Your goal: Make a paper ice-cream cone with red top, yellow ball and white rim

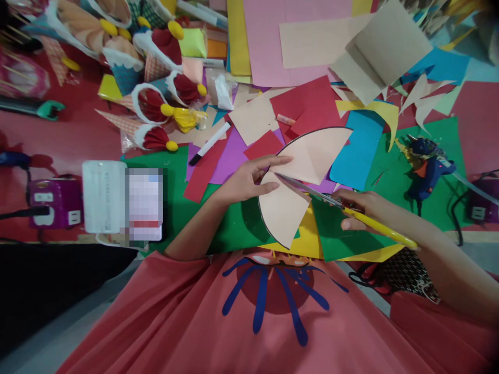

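My left hand (247,179) pinches a peach paper piece (314,153) at its left, curved edge, which has a dark outline. A long slit runs through the paper and parts it into an upper and a lower section. Lying in that slit are the blades of a pair of scissors with yellow handles (384,228). My right hand (360,205) is closed around the scissors near the pivot, and the handles stretch back over the wrist. Beneath the paper are green sheets (226,228) and a yellow sheet (314,234).
Coloured paper scraps and a marker (210,143) lie beyond my hands. Several fabric-lined cones (150,101) crowd the far left. A blue glue gun (432,176) sits at right. On the left are a phone (145,205), a white box (103,197) and a purple power socket (54,203).
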### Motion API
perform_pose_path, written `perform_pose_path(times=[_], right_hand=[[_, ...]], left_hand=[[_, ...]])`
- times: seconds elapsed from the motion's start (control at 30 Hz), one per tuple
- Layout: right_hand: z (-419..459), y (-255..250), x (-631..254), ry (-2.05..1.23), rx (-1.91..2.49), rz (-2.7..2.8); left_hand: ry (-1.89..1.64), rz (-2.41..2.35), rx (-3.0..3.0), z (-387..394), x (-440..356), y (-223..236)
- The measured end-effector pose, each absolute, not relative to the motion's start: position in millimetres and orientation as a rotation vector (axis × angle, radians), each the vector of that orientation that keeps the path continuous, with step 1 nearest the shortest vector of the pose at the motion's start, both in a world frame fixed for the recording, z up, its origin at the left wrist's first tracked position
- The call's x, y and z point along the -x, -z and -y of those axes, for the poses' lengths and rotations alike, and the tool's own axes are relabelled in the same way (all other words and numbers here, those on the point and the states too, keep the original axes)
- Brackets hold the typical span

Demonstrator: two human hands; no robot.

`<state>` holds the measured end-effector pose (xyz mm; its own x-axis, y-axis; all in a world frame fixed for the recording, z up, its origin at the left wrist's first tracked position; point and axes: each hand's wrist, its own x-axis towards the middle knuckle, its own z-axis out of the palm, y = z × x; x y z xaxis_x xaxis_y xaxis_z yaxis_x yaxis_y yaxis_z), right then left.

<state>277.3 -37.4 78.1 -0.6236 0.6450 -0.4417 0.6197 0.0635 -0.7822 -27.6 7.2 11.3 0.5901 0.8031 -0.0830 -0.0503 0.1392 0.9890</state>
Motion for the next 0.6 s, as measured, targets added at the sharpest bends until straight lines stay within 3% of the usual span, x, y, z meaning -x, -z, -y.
perform_pose_path(times=[0.6], right_hand=[[35.7,-70.2,-271.2,-1.752,1.367,2.220]], left_hand=[[-0.736,-0.699,-1.330,-5.5,24.1,-14.2]])
